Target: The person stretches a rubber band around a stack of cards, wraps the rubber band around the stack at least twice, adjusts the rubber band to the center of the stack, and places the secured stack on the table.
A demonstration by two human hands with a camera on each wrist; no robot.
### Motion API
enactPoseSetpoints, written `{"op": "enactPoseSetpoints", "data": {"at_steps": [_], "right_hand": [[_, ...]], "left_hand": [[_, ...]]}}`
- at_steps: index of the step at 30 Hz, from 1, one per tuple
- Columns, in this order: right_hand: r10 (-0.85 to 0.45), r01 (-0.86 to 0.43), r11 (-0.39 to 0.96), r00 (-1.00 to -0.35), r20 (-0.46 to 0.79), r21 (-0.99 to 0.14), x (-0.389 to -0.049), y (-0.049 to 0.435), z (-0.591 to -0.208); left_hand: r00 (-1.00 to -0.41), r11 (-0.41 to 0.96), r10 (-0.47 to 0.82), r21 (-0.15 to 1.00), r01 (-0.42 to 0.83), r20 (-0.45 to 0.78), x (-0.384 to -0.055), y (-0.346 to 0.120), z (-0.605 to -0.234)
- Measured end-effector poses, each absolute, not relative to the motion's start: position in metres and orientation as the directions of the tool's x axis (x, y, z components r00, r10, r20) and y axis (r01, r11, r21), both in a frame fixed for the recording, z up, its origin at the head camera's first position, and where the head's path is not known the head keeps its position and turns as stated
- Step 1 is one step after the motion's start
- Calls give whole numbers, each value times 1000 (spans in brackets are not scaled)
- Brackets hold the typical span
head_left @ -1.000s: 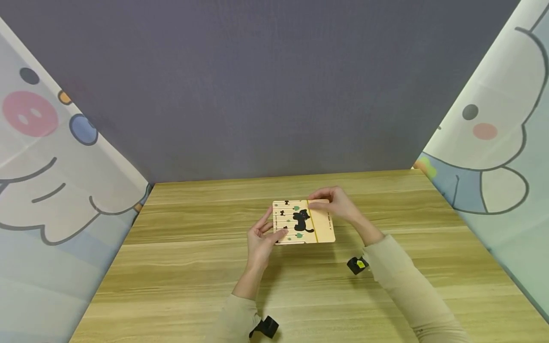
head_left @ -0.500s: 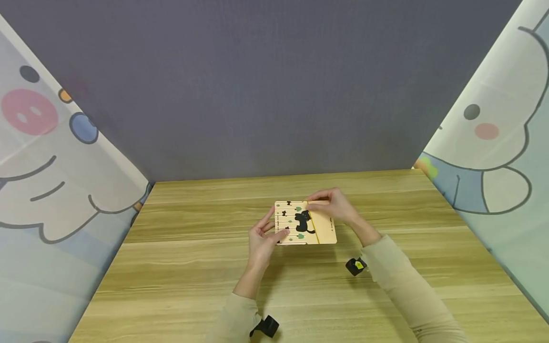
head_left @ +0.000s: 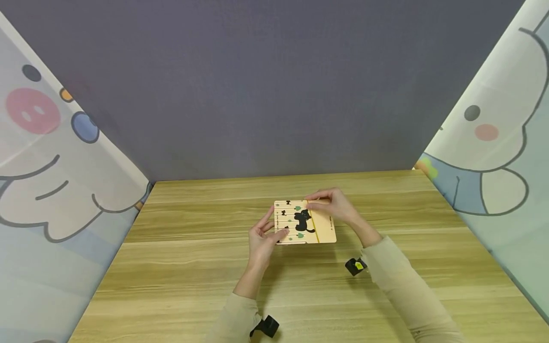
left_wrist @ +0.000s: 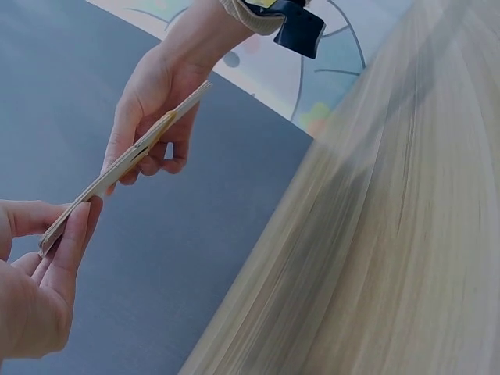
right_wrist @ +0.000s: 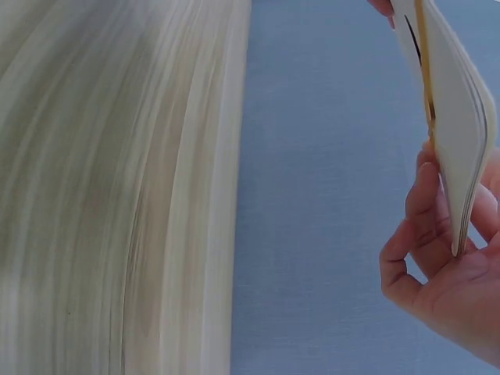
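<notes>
A cream notebook (head_left: 286, 223) with a black cat, small bows and green leaves on its cover is held up above the table. A yellow elastic band (head_left: 315, 227) runs across it right of the cat. My left hand (head_left: 260, 243) grips the left end, thumb on the cover and fingers underneath. At the far edge, my right hand (head_left: 336, 206) pinches the notebook by the band, thumb on top. Seen edge-on in the left wrist view, the notebook (left_wrist: 125, 162) looks thin and closed. The right wrist view shows its page edges (right_wrist: 461, 133) above the right palm.
The wood-grain table (head_left: 180, 252) spreads beneath both hands. Behind it rises a dark grey panel (head_left: 274, 95), with cartoon-printed cloths (head_left: 38, 200) at either side. Black wrist-worn cameras (head_left: 269, 327) hang at both sleeves, close to the tabletop.
The notebook and both hands shift very slightly right. The right fingertips move a little left, to the band's far end, and the band there looks briefly displaced half a second ago.
</notes>
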State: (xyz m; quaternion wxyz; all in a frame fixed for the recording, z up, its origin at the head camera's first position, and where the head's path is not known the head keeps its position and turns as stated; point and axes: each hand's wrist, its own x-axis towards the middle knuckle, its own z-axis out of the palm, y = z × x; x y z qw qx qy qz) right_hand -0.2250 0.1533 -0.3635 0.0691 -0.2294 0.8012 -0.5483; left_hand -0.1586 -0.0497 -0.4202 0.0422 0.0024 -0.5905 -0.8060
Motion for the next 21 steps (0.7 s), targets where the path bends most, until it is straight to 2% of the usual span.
{"op": "enactPoseSetpoints", "data": {"at_steps": [7,15,21], "right_hand": [[-361,-277,348,-921,145,-896,-219,151,-372],[-265,-359,324,-922,280,-875,-209,147,-374],[-196,-360,303,-930,312,-882,-197,151,-364]], "left_hand": [[-997,-303,-66,951,62,43,-153,-55,-420],[-996,-308,-71,949,66,47,-148,-59,-421],[-996,-296,-74,953,67,47,-148,-61,-422]]}}
